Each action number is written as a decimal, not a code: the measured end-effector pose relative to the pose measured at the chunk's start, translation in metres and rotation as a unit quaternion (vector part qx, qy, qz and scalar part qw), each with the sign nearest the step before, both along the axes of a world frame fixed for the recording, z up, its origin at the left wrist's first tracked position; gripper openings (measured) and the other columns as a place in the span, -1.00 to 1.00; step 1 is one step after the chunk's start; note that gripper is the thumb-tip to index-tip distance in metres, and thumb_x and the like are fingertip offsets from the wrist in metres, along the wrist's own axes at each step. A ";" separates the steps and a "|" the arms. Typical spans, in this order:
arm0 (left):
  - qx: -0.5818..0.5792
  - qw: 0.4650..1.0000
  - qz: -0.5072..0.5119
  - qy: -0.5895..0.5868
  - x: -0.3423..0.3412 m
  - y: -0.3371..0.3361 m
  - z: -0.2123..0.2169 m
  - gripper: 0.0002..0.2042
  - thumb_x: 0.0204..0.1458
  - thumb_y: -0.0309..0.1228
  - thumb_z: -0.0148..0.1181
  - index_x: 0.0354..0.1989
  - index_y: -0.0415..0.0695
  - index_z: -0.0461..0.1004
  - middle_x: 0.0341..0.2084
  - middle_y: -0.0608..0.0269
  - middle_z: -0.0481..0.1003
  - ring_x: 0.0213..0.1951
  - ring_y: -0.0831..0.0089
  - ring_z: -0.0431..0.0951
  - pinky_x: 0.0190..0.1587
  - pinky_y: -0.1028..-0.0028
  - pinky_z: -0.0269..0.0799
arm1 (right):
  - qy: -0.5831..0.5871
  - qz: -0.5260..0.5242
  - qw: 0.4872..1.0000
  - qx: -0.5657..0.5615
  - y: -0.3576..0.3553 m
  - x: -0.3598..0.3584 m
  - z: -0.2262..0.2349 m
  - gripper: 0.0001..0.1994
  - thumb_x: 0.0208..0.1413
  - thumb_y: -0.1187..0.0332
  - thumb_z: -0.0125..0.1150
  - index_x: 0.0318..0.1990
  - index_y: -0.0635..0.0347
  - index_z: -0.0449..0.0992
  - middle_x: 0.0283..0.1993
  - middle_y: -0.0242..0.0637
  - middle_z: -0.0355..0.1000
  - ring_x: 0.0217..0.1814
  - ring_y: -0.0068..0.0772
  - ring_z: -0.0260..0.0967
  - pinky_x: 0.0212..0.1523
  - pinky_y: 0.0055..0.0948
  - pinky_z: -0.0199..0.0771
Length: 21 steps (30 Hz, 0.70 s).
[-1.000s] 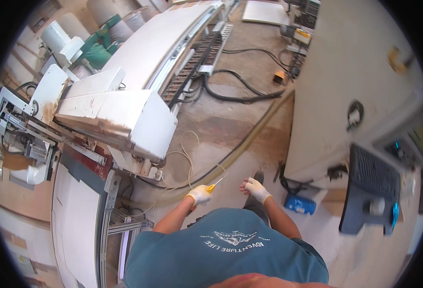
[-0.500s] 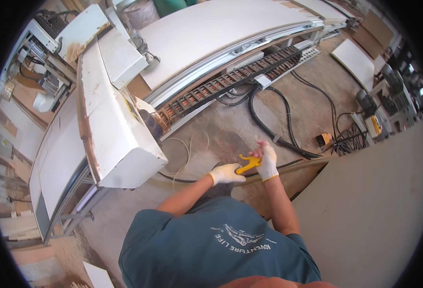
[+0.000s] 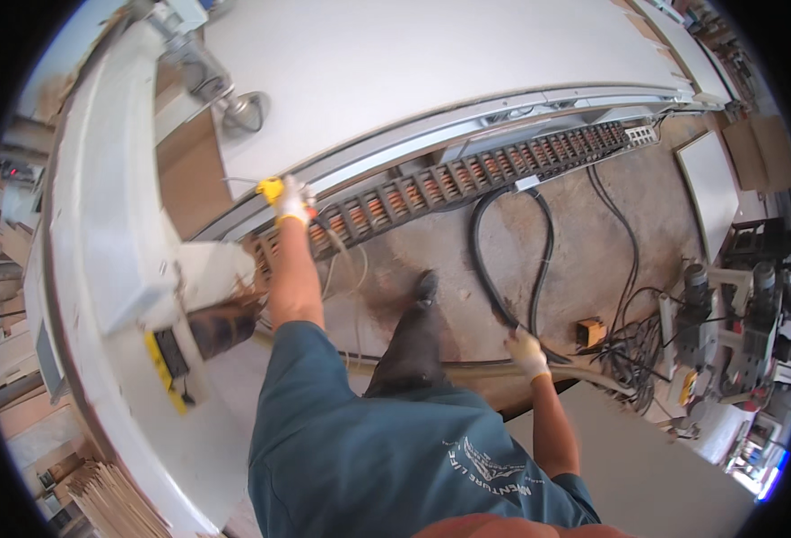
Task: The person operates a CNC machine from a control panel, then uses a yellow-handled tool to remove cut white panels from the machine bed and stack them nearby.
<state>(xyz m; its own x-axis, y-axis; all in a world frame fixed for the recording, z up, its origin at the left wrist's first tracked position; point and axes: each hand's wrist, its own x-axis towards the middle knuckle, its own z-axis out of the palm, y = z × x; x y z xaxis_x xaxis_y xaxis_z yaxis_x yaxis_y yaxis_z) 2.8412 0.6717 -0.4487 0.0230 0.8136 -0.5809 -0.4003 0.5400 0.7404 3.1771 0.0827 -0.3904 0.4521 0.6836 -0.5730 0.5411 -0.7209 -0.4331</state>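
Though gripped, yellow tool (image 3: 271, 189) past fingers (image 3: 293, 204)

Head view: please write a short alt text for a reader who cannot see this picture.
Seen from above, a person's gloved left hand reaches out with a small yellow tool to the edge of a large white machine bed. The gloved right hand hangs low over the dusty concrete floor, near looped black cables.

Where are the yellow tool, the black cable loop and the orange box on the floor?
yellow tool (image 3: 272, 189), head view, its yellow end beside the left glove.
black cable loop (image 3: 539, 260), head view, right strand.
orange box (image 3: 590, 333), head view, top face.
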 end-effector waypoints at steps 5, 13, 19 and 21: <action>-0.167 0.984 -0.055 0.021 -0.020 0.052 -0.005 -0.58 0.40 0.00 0.07 -0.30 -0.15 0.42 -0.58 0.20 0.51 -0.70 0.48 0.34 -0.66 0.48 0.17 | 0.120 -0.110 0.971 -0.178 -0.028 0.043 -0.008 -0.65 0.21 0.13 0.18 -0.08 0.24 0.60 -0.08 -0.02 0.63 0.03 0.04 0.57 0.03 -0.08 0.55; -0.192 0.975 0.077 0.079 0.014 0.074 0.028 -0.72 0.37 -0.18 0.09 -0.33 -0.09 0.39 -0.61 0.26 0.45 -0.71 0.44 0.29 -0.66 0.47 0.20 | 0.101 0.081 0.982 -0.140 0.055 0.110 0.000 -0.66 0.16 0.18 0.12 -0.14 0.24 0.66 -0.22 -0.05 0.67 -0.09 -0.07 0.65 -0.02 -0.19 0.59; -0.176 0.975 0.132 0.038 0.024 0.076 0.018 -0.49 0.45 0.00 -0.07 -0.56 0.02 0.13 -0.70 0.43 0.11 -0.70 0.50 0.02 -0.61 0.44 -0.02 | 0.199 -0.160 0.963 -0.083 0.151 0.144 0.023 -0.67 0.19 0.20 0.11 -0.08 0.25 0.63 -0.19 -0.02 0.65 -0.09 -0.11 0.64 -0.09 -0.20 0.58; -0.185 0.972 0.138 0.044 0.024 0.079 0.019 -0.49 0.46 0.00 -0.08 -0.57 0.02 0.13 -0.70 0.43 0.11 -0.69 0.50 0.02 -0.59 0.45 -0.02 | 0.227 -0.169 0.956 -0.077 0.160 0.151 0.029 -0.66 0.20 0.18 0.10 -0.07 0.24 0.62 -0.17 0.00 0.64 -0.09 -0.08 0.63 -0.08 -0.18 0.57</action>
<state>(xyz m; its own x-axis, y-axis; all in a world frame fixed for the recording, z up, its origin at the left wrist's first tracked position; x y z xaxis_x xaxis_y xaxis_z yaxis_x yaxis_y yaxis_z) 2.8656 0.7503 -0.4292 -0.2285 0.5175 -0.8246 -0.5116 0.6568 0.5540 3.3278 0.2428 -0.3611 0.3125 0.4345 -0.8447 0.0474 -0.8953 -0.4430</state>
